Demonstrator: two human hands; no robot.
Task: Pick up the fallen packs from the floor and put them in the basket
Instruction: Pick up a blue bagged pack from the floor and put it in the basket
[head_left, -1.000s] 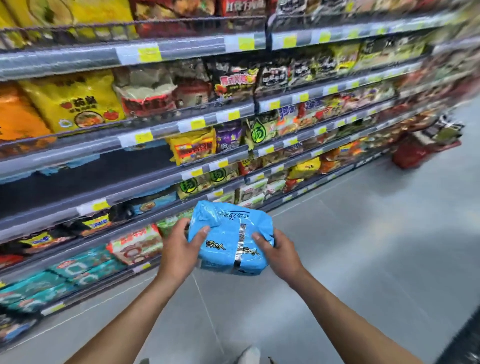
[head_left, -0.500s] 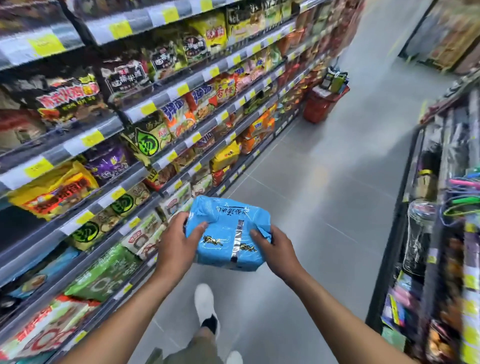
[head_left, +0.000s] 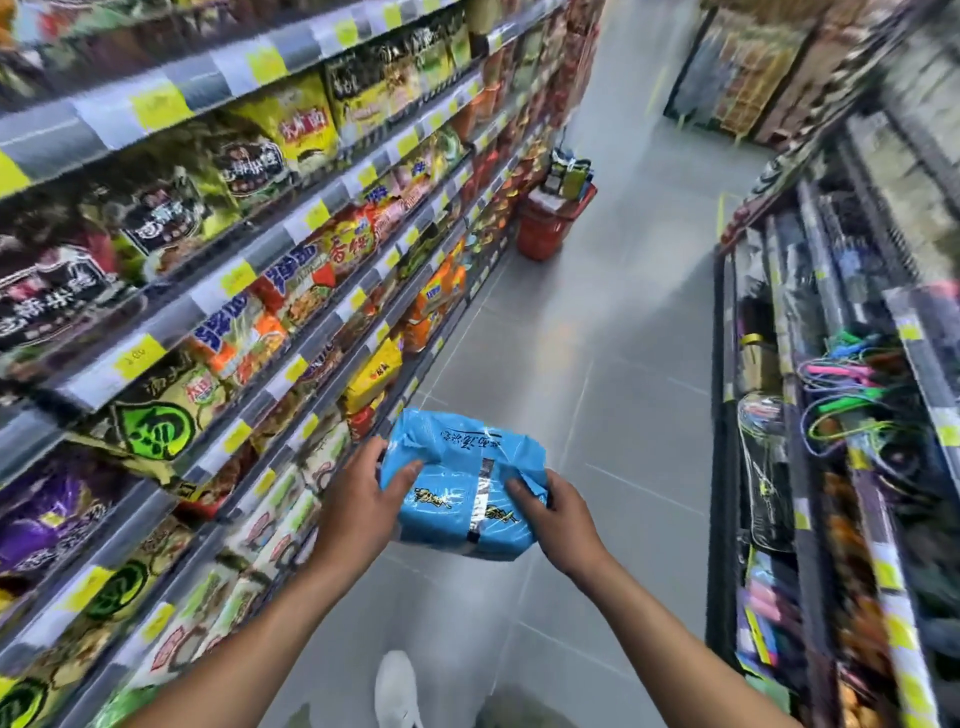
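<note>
I hold a blue noodle multipack (head_left: 462, 488) in front of me at waist height with both hands. My left hand (head_left: 358, 506) grips its left edge, thumb on top. My right hand (head_left: 558, 519) grips its right edge, thumb pressed on the wrapper. A red shopping basket (head_left: 548, 226) stands on the floor far down the aisle, against the left shelving, with several packs piled in it.
Shelves of noodle packs (head_left: 234, 322) run along the left. A rack of stationery and skipping ropes (head_left: 852, 395) lines the right. Grey tiled floor (head_left: 613, 332) stretches between them toward the basket. My white shoe (head_left: 397, 691) shows at the bottom.
The view has swung right from facing the left shelves to looking down the aisle, and the basket appears nearer. Both hands keep the same grip on the blue pack.
</note>
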